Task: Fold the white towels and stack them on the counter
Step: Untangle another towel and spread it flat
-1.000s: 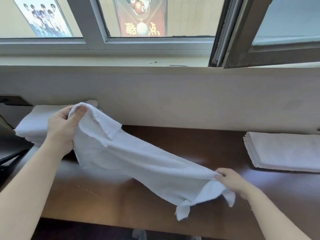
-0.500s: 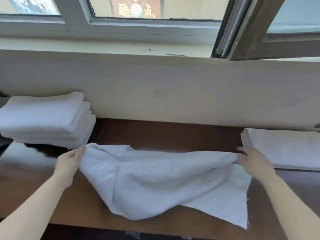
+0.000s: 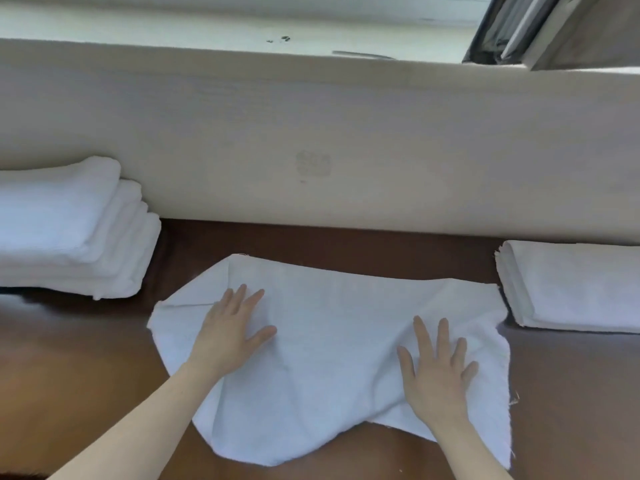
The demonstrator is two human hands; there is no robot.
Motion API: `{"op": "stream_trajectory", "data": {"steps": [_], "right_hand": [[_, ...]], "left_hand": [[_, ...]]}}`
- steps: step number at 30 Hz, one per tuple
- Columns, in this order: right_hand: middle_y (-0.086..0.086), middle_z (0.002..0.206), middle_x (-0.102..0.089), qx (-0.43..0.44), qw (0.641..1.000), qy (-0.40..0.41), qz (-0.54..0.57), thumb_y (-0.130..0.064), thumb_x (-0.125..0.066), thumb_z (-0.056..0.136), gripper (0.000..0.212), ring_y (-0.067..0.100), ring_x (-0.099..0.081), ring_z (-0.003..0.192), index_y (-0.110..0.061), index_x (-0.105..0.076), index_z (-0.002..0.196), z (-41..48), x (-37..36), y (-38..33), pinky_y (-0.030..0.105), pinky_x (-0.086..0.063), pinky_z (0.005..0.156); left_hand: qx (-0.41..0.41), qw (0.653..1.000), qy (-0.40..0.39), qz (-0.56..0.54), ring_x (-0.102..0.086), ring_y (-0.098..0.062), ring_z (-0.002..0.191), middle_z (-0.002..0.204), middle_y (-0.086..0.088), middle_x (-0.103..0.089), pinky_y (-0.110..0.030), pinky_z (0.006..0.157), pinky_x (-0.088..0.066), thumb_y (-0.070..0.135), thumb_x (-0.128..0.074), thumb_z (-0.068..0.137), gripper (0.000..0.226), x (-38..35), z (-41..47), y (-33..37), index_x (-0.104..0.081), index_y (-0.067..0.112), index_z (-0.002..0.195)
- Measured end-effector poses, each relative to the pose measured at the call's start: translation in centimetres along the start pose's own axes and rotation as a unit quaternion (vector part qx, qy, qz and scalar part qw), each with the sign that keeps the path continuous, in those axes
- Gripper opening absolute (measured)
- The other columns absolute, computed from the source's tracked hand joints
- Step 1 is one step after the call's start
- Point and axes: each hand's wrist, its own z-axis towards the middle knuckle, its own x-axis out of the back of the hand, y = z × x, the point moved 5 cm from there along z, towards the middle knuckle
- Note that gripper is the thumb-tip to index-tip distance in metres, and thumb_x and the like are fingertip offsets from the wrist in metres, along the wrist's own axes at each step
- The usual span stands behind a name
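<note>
Towel lies spread on the counter, its long axis running left to right, parallel with the counter's back edge. It is not square yet: the far left corner is turned in on itself, the near edge sags in an uneven curve, and the right edge shows loose threads. Both hands are on top of it, palms down and fingers straight, pressing and gripping nothing. The left hand rests on the left part, just beside the turned-in corner. The right hand rests on the right part, closer to the near edge. Each hand is therefore nearer its own short end of the cloth. Judging from this, the step in hand is smoothing, and the coming fold depends on that left-to-right lie: one short end carried across to meet the other, with the left hand best placed to free the tucked corner first. A stack of folded towels sits at the counter's back left, apart from the spread cloth. A flatter pile sits at the back right, and the spread towel's right corner comes just beside it. Which of the two it will join cannot be told. Behind the counter's back edge rises a pale wall, with a window sill above it.
</note>
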Motion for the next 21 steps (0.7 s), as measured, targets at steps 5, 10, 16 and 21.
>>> {"op": "stream_trajectory", "data": {"steps": [5, 10, 16, 21], "right_hand": [[-0.007, 0.162, 0.024, -0.001, 1.000, -0.019, -0.017, -0.074, 0.004, 0.084, 0.067, 0.038, 0.018, 0.146, -0.053, 0.028, 0.144, 2.1, -1.6, 0.2, 0.070, -0.002, 0.113], [-0.014, 0.161, 0.023, 0.036, 0.999, 0.004, -0.011, -0.082, -0.003, 0.082, 0.067, 0.033, 0.021, 0.147, -0.061, 0.023, 0.142, 5.2, -0.8, 0.0, 0.074, 0.007, 0.108], [-0.019, 0.158, 0.031, 0.061, 0.998, 0.019, 0.005, -0.090, -0.002, 0.079, 0.075, 0.025, 0.028, 0.147, -0.059, 0.020, 0.144, 7.0, 0.7, 0.4, 0.070, 0.014, 0.109], [-0.008, 0.165, 0.014, 0.014, 0.996, 0.079, 0.028, -0.073, -0.003, 0.091, 0.069, 0.022, 0.013, 0.151, -0.046, 0.010, 0.153, 2.3, -0.1, 2.0, 0.071, 0.003, 0.111]], "left_hand": [[0.044, 0.996, -0.023, 0.068, 0.019, -0.029, 0.151, 0.164, 0.006, 0.023, -0.055, 0.121, 0.003, 0.088, -0.009, 0.077, 0.088, -1.4, 2.7, -0.7, 0.012, 0.047, 0.153], [0.085, 0.995, -0.023, 0.055, 0.030, -0.031, 0.147, 0.152, 0.022, 0.040, -0.068, 0.113, 0.009, 0.093, -0.007, 0.075, 0.086, -1.0, 4.4, -3.6, 0.026, 0.054, 0.145], [0.064, 0.997, -0.019, 0.043, 0.040, -0.024, 0.142, 0.153, 0.019, 0.041, -0.070, 0.112, 0.013, 0.089, -0.002, 0.080, 0.077, -0.3, 5.0, -3.9, 0.031, 0.056, 0.141], [-0.055, 0.991, 0.025, 0.122, 0.022, -0.027, 0.151, 0.165, 0.003, 0.020, -0.062, 0.118, 0.001, 0.074, -0.004, 0.094, 0.070, -2.7, 0.0, -1.3, 0.008, 0.043, 0.156]]}}
